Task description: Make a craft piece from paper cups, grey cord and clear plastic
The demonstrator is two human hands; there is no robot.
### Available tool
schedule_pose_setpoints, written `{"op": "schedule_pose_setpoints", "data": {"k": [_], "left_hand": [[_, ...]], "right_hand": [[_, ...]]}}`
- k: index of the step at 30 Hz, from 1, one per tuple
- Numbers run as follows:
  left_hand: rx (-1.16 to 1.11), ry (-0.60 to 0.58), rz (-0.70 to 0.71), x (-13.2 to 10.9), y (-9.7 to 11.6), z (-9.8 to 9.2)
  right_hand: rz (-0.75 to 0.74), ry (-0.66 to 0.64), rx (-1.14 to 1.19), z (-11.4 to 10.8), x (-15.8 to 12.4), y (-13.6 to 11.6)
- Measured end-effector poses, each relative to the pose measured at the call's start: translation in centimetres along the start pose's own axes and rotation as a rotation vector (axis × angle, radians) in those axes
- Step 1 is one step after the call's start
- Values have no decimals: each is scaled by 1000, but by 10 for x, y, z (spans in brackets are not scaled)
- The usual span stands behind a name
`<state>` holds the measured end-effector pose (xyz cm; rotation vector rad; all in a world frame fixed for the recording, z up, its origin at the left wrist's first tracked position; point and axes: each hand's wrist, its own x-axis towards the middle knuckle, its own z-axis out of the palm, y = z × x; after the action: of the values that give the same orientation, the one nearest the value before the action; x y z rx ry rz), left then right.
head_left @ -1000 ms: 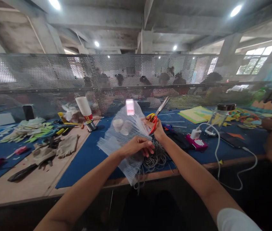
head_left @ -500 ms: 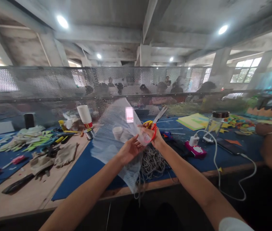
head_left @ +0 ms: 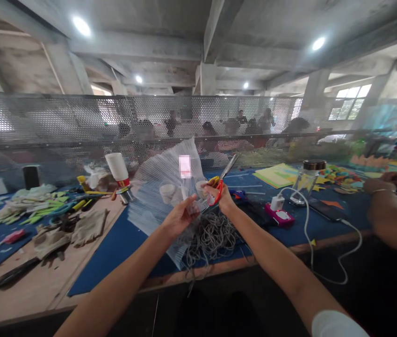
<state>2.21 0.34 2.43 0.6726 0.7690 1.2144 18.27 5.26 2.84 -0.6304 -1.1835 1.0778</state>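
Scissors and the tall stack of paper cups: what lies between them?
In the head view, the translucent sheet spreads between the scissors and the stack of paper cups, a small pale cup showing within its outline.

The mesh screen (head_left: pixel 170 114) runs behind the worktop (head_left: pixel 96 271). Before it is the plastic (head_left: pixel 151 175), with the left hand (head_left: pixel 179 220) at its near side and the right hand (head_left: pixel 224 199), scissors (head_left: pixel 216 193) in it, at its right. The cord (head_left: pixel 217 234) lies in front of the right hand, strands over the near edge. Left: cup stack (head_left: pixel 117 166), then glove (head_left: pixel 89 228) nearer. Right: charger (head_left: pixel 277 202) on a box (head_left: pixel 282 217), paper (head_left: pixel 271 175) behind; farther right, jar (head_left: pixel 301 185), then phone (head_left: pixel 326 210).
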Motion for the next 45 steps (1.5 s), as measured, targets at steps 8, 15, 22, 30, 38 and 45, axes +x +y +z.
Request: {"op": "schedule_pose_setpoints", "data": {"k": [8,15,22,30,38,45], "left_hand": [[78,38,-44,-3,1,-7],[-69,-31,-157,-7,3,-9],[-107,12,-56,-5,2,-12],[-86,-34,-47,-7,-2,-9],[-33,-11,-59,-7,-2,-7],[8,-70,97,-5,-4,-11]], "right_hand": [[-4,-59,48,-2,4,9],[0,-143,95,1,0,15],[-10,-175,103,6,-1,14],[25,-177,80,10,-6,11],[29,-202,69,11,-11,5],[26,-163,-77,7,-9,5]]}}
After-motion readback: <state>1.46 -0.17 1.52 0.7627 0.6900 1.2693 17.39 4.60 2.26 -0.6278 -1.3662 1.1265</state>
